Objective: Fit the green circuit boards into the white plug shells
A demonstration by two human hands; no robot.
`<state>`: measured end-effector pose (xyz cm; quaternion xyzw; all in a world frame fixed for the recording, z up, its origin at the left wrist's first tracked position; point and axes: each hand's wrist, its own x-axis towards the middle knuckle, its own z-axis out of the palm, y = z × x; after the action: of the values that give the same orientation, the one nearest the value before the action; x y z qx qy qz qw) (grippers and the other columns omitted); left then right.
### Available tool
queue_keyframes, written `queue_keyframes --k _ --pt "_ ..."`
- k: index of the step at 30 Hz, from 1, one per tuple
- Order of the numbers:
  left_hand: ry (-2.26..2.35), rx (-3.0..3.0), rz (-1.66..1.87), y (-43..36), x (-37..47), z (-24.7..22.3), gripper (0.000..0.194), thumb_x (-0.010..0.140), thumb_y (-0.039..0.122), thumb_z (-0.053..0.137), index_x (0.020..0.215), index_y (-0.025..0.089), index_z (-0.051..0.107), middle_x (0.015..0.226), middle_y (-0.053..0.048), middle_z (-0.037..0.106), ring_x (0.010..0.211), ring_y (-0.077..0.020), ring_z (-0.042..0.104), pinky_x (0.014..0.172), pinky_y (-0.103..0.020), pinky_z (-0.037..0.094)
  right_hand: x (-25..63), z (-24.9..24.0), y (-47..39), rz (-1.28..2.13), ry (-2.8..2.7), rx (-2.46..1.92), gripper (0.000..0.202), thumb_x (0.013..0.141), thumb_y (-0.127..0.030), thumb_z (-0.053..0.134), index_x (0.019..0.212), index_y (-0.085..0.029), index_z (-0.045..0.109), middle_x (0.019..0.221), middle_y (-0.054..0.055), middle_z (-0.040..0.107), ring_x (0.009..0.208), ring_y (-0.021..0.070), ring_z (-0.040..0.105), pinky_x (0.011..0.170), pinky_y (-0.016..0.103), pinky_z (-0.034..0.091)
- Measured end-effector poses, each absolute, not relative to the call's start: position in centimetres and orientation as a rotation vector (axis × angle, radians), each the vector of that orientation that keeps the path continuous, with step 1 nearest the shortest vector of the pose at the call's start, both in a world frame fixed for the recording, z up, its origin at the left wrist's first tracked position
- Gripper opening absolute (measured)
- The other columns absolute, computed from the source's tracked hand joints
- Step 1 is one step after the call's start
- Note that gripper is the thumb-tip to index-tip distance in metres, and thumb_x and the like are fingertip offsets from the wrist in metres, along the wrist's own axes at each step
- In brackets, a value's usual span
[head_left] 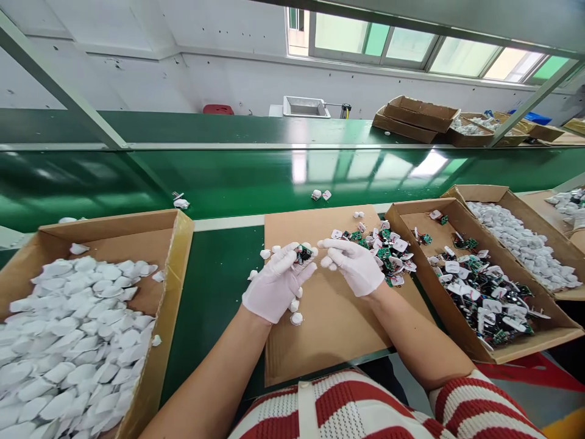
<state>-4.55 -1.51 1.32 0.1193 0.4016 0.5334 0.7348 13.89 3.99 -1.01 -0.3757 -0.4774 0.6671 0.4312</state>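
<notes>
My left hand [276, 285], in a white glove, pinches a small circuit board assembly [302, 254] with dark and green parts between thumb and fingers. Just to its right is my right hand [359, 267], also gloved, its fingers drawn together; whatever they hold, if anything, is too small to make out. Both hands are above a flat cardboard sheet [329, 347]. Several small white round pieces [297, 319] lie beside and below my left hand. Past my right hand spreads a pile of green circuit boards with white covers and wires [395, 253].
A cardboard box of white shell pieces [183, 256] stands at left. At right are a box of board assemblies [411, 210] and another box with white parts [484, 194]. Loose white parts [181, 203] sit on the green belt [237, 183]; cardboard trays [420, 113] rest beyond.
</notes>
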Motion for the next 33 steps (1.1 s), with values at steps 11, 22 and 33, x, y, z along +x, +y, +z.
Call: queue_keyframes --k 11,22,33 --pt "0.845 0.346 1.115 -1.8 -5.0 1.8 0.052 0.088 0.036 0.074 0.135 0.035 0.052 0.072 0.006 0.046 0.054 -0.0077 0.053 0.04 -0.015 0.048 14.3 -0.7 4.1 1.901 -0.932 -0.867 0.039 0.071 -0.042 0.089 0.102 -0.023 0.077 0.108 0.007 0.077 0.07 0.0079 0.065 0.059 0.018 0.049" --pt "0.737 0.291 1.088 -1.5 -5.3 1.0 0.046 0.094 0.033 0.065 0.138 0.039 0.05 0.08 0.004 0.056 0.061 -0.011 0.065 0.039 -0.017 0.052 14.5 -0.8 4.2 1.979 -0.884 -0.866 0.046 0.074 -0.039 0.087 0.115 -0.024 0.073 0.111 0.007 0.076 0.074 0.008 0.064 0.058 0.017 0.051" --pt "0.809 0.325 1.24 -1.6 -3.8 1.7 0.029 0.086 0.016 0.072 0.111 0.024 0.062 0.106 -0.002 0.066 0.083 -0.0113 0.07 0.065 -0.018 0.061 13.9 -1.1 4.1 1.807 -1.131 -0.989 0.06 0.078 -0.059 0.078 0.122 -0.019 0.067 0.103 0.008 0.077 0.052 0.0072 0.06 0.041 0.019 0.042"
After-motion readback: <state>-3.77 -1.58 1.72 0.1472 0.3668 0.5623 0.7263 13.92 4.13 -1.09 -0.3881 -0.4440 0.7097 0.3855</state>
